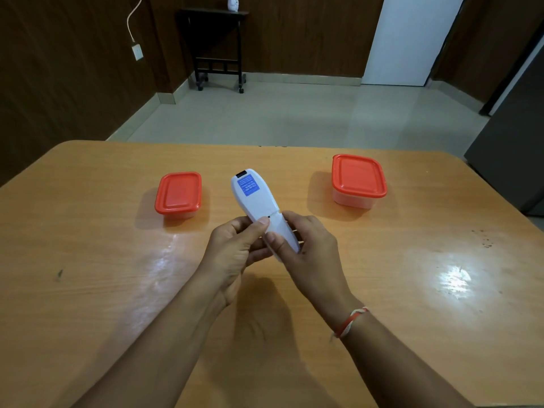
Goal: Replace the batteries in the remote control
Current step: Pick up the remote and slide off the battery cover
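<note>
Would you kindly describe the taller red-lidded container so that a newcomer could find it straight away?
Start at the orange wooden table, where two hands hold a white plastic remote control. Beyond the right hand, towards the far right, stands the translucent plastic box with a red lid. It is taller than the flatter red-lidded box on the left.

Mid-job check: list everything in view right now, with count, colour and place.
remote control: one, white with a blue label, back side up, held above the table centre
lidded containers: two, red lids on clear tubs; the smaller left of the remote, the larger right
table: one, light wood, near
side table: one, dark, on wheels, against the far wall
pot: one, white, on the side table
wall socket: one, white, cable plugged in
left hand: thumb on the battery cover
right hand: grip round the remote's lower end
</note>
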